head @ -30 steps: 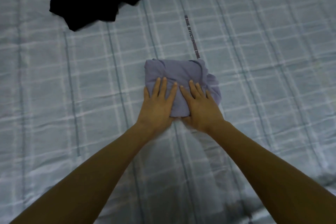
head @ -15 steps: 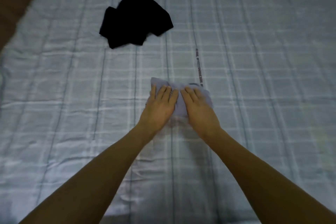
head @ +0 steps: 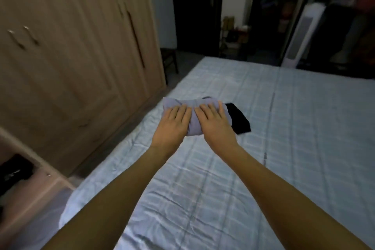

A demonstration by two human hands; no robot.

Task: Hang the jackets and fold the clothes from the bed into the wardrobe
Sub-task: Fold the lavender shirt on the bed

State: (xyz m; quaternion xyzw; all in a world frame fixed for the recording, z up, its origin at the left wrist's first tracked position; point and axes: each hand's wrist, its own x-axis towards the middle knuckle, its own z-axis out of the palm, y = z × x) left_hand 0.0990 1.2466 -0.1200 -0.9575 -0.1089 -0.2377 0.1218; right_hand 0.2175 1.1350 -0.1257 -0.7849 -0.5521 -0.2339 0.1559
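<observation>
A folded lilac garment [head: 194, 122] is held up above the bed [head: 294, 128] between both of my hands. My left hand [head: 172, 127] grips its left half, fingers spread over the top. On its right half lies my right hand [head: 216, 125], gripping the same way. A black garment [head: 240, 121] lies crumpled on the bed just behind and to the right of the lilac one. The beige wardrobe [head: 77, 57] stands along the left, its doors shut in the part I see.
An open compartment or drawer [head: 18, 170] with dark clothes inside shows at the lower left. A narrow strip of floor [head: 113, 144] runs between wardrobe and bed. Beyond the bed's far end stand a white tower unit [head: 298, 36] and a dark doorway.
My view has swung up and left from the bed top to the wardrobe. Both hands have lifted the folded lilac garment off the bed; the black garment now sits behind it.
</observation>
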